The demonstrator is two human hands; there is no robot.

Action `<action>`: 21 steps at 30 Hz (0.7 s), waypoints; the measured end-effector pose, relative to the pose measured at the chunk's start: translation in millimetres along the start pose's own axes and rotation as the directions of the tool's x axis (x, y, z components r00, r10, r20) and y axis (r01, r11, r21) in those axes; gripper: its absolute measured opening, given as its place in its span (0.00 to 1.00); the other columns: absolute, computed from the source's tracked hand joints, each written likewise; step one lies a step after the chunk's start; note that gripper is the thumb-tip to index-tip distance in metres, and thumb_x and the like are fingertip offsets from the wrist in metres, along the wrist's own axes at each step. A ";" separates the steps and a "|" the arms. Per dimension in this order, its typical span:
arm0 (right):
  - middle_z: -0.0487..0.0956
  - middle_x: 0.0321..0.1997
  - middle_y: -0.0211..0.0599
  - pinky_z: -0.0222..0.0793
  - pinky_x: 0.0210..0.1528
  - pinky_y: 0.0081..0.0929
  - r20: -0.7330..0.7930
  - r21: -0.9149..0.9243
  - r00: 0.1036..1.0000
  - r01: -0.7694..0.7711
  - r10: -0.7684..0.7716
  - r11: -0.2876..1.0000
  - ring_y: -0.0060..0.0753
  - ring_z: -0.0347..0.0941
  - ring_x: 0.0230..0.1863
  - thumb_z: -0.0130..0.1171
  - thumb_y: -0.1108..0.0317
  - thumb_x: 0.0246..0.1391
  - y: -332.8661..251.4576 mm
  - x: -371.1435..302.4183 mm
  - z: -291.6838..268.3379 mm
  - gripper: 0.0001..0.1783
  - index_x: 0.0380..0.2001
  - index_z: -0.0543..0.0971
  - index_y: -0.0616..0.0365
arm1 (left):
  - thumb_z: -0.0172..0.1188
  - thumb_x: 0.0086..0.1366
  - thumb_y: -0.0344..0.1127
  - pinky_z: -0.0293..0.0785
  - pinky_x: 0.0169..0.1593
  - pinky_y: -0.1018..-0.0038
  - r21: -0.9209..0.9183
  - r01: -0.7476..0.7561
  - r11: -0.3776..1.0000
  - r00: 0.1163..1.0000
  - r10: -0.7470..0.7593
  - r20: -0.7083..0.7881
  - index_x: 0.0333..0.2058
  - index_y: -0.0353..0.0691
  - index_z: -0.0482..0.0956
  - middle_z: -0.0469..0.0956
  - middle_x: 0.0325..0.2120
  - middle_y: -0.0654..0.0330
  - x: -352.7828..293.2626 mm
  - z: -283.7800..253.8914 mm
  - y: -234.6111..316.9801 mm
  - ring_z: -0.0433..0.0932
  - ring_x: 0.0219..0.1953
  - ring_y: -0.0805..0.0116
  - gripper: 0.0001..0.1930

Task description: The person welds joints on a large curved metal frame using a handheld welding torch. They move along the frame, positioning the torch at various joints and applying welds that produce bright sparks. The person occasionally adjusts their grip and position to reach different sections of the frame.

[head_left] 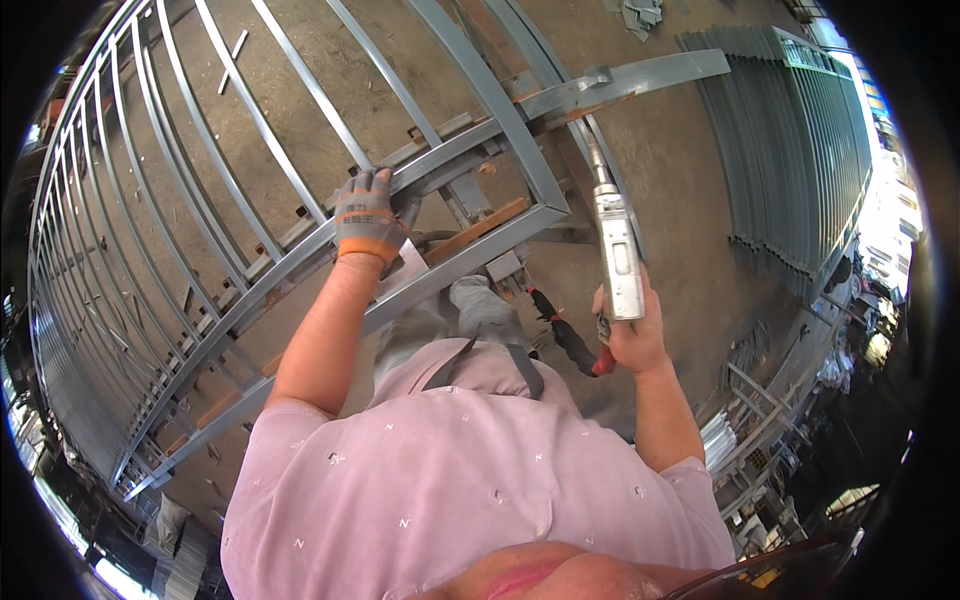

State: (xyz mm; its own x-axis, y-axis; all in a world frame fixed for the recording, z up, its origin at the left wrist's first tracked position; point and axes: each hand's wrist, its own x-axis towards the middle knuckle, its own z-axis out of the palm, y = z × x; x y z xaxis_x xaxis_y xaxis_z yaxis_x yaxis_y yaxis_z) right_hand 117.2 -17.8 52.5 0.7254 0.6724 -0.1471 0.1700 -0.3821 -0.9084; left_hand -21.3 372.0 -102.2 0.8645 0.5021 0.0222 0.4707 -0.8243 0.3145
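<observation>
My left hand (366,215), in a grey glove with an orange cuff, is curled over the lower rail (290,262) of a large metal barred frame. Its fingertips lie by the foot of one upright bar (315,95). Out to the right, my bare right hand (640,330) grips a silver handheld welding gun (617,250) with a narrow nozzle pointing away from me. The nozzle tip is close to a long metal bar beyond the frame's corner, but I cannot tell whether they touch. A black cable (568,340) with a red section runs by the gun's grip.
A flat metal bar (650,77) crosses the frame's corner (548,208) and juts to the right. Stacked grey barred panels (790,160) stand at the far right. Scrap metal (642,15) lies on the floor at the back. More metal stock (755,400) sits at the lower right.
</observation>
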 end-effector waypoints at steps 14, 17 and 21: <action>0.86 0.44 0.68 0.80 0.49 0.57 0.192 -0.224 0.970 -0.105 0.149 0.969 0.81 0.82 0.51 0.63 0.77 0.57 17.7 68.7 63.7 0.34 0.68 0.70 0.63 | 0.75 0.65 0.46 0.80 0.52 0.52 0.055 -0.205 0.977 0.979 0.206 -0.004 0.54 0.47 0.84 0.86 0.47 0.57 28.8 45.3 -36.3 0.84 0.50 0.47 0.22; 0.86 0.45 0.66 0.80 0.50 0.55 0.190 -0.213 0.970 -0.108 0.150 0.971 0.80 0.83 0.51 0.62 0.75 0.60 19.9 80.2 65.7 0.31 0.67 0.72 0.63 | 0.75 0.65 0.45 0.79 0.52 0.52 0.004 -0.229 0.974 0.973 0.229 -0.016 0.54 0.46 0.84 0.86 0.47 0.56 30.1 45.9 -36.6 0.84 0.49 0.47 0.22; 0.87 0.48 0.64 0.80 0.53 0.52 0.204 -0.230 0.959 -0.148 0.196 0.962 0.77 0.84 0.53 0.62 0.70 0.67 16.2 86.5 73.2 0.26 0.66 0.74 0.65 | 0.76 0.63 0.42 0.79 0.51 0.51 -0.038 -0.234 0.971 0.969 0.230 -0.090 0.53 0.45 0.84 0.85 0.44 0.55 27.1 46.9 -35.5 0.84 0.48 0.46 0.22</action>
State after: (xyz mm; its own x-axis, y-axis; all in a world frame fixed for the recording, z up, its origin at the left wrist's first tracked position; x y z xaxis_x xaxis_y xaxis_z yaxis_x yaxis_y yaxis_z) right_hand 133.8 80.6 -3.6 0.5926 0.6994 -0.3995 0.2097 -0.6129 -0.7619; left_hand -6.2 402.6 -157.3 0.9303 0.3201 0.1790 0.2479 -0.9085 0.3364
